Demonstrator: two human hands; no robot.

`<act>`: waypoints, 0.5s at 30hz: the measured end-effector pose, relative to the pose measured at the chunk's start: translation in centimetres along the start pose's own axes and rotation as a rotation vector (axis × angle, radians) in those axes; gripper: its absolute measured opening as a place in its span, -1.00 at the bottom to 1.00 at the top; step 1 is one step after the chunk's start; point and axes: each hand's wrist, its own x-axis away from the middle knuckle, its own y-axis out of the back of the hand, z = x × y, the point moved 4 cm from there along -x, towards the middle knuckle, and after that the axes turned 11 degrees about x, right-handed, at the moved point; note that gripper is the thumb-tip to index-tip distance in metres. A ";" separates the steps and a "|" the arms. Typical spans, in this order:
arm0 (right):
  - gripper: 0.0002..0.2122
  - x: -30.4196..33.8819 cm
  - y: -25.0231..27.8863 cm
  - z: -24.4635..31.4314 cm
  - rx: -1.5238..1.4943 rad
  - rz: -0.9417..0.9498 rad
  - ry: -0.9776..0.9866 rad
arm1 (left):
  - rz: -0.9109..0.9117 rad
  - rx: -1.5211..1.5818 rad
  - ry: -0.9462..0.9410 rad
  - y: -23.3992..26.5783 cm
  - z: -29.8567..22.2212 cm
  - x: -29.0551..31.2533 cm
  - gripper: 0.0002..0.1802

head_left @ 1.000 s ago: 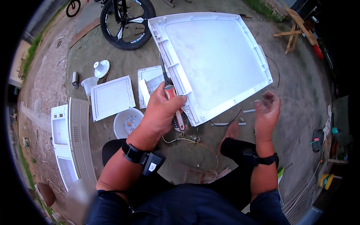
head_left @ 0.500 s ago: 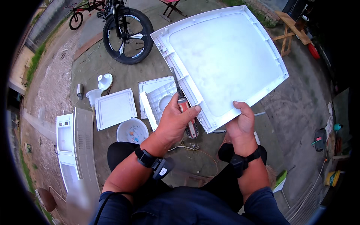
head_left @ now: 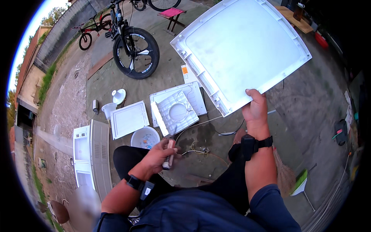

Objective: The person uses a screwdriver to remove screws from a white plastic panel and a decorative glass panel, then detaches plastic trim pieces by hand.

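My right hand (head_left: 256, 107) grips the lower edge of a large white plastic panel (head_left: 241, 58), thumb on its upper face. The panel is raised and tilted, with a ribbed rim along its left side. Low and left of it, apart from the panel, my left hand (head_left: 156, 156) is wrapped round the red and dark handle of a screwdriver (head_left: 171, 144). The screwdriver's shaft is hard to make out against the ground. Just beyond that hand lies a white moulded part with a round opening (head_left: 161, 120), resting on a flat white panel (head_left: 201, 101).
Left of these are a flat white panel (head_left: 129, 120), a white basin (head_left: 135, 138) with small pieces inside, and a washing-machine body (head_left: 99, 154) on its side. Wires (head_left: 197, 150) lie before my knees. A bicycle (head_left: 135, 54) stands beyond; a broom (head_left: 285, 176) lies at right.
My left hand has drawn the screwdriver away from the panel's rim, down and to the left. My right hand alone now holds the panel, which sits higher and farther right in view.
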 end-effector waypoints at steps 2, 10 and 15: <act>-0.47 -0.4 1.1 0.9 0.043 -0.007 0.057 | -0.044 -0.130 -0.027 0.5 -0.7 1.7 -0.52; -0.47 0.6 0.7 3.0 -0.119 0.062 0.120 | -0.301 -1.194 -0.992 -3.5 -11.7 8.6 -0.54; -0.49 0.1 1.9 3.2 -0.071 0.067 0.153 | -0.338 -1.401 -1.322 -9.6 -15.5 9.6 -0.57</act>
